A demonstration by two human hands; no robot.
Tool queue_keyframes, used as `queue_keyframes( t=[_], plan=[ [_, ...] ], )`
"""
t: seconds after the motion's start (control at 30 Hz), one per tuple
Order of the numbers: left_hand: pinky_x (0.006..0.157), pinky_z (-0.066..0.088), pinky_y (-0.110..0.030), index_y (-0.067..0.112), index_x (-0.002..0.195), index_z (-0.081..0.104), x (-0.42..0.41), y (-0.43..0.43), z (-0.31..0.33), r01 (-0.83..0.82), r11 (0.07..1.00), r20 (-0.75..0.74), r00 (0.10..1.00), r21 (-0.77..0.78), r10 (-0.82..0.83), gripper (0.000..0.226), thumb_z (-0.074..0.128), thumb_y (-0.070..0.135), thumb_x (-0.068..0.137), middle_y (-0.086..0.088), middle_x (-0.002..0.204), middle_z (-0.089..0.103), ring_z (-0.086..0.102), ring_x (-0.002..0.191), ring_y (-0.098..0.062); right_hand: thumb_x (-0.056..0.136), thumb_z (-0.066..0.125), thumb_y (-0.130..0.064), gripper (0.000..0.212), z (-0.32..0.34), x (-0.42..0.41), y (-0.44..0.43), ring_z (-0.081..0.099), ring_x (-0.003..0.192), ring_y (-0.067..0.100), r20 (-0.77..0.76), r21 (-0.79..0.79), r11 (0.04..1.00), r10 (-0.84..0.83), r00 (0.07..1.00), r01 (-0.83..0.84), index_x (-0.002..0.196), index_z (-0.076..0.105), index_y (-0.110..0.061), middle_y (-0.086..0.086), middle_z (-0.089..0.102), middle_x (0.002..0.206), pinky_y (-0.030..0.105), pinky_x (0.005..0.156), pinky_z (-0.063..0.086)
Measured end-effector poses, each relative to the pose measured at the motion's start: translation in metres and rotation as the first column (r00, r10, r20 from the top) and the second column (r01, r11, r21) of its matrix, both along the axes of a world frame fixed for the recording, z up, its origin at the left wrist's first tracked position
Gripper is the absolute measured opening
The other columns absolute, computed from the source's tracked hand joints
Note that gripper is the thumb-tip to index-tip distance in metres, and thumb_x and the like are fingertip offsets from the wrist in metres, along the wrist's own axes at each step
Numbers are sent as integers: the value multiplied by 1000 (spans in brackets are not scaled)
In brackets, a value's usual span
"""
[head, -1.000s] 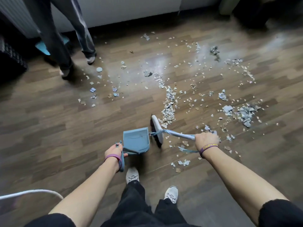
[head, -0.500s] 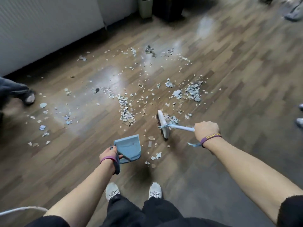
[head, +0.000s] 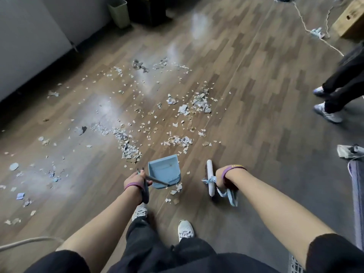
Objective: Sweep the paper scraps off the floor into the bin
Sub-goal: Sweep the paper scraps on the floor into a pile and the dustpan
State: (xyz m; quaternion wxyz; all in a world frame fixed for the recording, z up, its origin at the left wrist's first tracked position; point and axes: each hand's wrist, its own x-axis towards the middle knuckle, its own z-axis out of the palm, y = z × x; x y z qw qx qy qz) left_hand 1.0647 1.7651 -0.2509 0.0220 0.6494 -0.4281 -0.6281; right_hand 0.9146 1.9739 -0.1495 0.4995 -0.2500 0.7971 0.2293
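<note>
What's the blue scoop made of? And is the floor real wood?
The dustpan looks like plastic: one even pale blue, with smooth moulded walls and a dull sheen. The floor shows brown wood-grain planks with a glossy finish that mirrors the light. It could be laminate or vinyl rather than real wood; the picture cannot settle that.

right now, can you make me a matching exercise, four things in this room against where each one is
Things:
1. blue plastic dustpan
2. white-headed broom
3. pale green waste bin
4. light wooden box

Places:
a. top right corner of the view
b. gripped by the left hand
c. top of the view, left of centre
d. gripped by the right hand

Pairs: 1-b, 2-d, 3-c, 4-a
</note>
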Motion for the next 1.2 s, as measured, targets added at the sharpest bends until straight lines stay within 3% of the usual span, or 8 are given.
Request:
queue_keyframes(
  t=[0.17,0.43,0.53,0.8,0.9,1.1,1.13,1.2],
  plan=[
    [31,36,-7,8,133,48,-7,-36,-7,90,996,-22,996,14,-90,36,47,21,99,-8,88,60,57,37,-1,87,48,-22,22,-14,25,-67,54,51,22,202,32,999,27,979,-34,71,59,-11,5,59,56,25,52,44],
    [46,42,-19,11,132,52,-7,-175,-24,41,990,-33,999,133,-37,36,51,20,97,2,79,60,57,38,-5,85,42,-17,25,-58,68,-238,47,36,21,353,69,991,-134,926,117,64,53,-10,9,54,49,21,49,41],
    [44,46,-20,10,132,53,5,-230,-26,-2,990,-33,999,143,7,36,51,18,97,3,76,59,54,31,-6,82,42,-12,18,-55,68,-308,53,57,29,347,-35,957,-259,902,288,74,58,-8,16,58,71,29,57,44],
    [35,44,-13,4,127,56,26,-324,-21,-42,998,-56,997,53,45,31,49,10,97,-8,102,57,54,31,-9,87,44,-2,12,-32,22,-426,56,51,22,371,-177,628,-670,643,758,78,52,-3,12,52,59,33,67,53],
    [35,44,-13,10,120,58,27,-341,-17,-65,998,-81,995,17,66,25,49,7,97,-11,104,57,52,34,-14,88,47,-3,17,-19,-1,-442,48,27,12,337,-281,533,-724,602,798,72,52,-5,7,52,51,15,42,43],
    [34,43,-13,5,124,56,26,-354,-16,-106,994,-83,991,-2,105,29,48,7,97,-10,105,58,51,36,-15,87,66,-28,19,-22,-28,-428,56,54,16,638,-252,109,-728,250,962,89,60,-11,4,64,77,23,47,48],
    [34,43,-13,3,128,54,26,-353,-14,-112,994,-85,990,-5,111,31,48,6,97,-10,105,58,50,42,-19,86,69,-28,23,-26,-29,-420,57,55,14,689,-258,80,-683,241,963,96,58,-10,4,63,80,23,48,48],
    [33,42,-12,2,131,53,27,-348,-8,-127,992,-82,989,-24,125,34,48,6,97,-9,105,57,48,53,-22,80,76,-22,37,-34,-28,-402,55,59,11,654,-410,162,-634,413,898,109,55,-10,3,58,86,19,51,46]
  ],
)
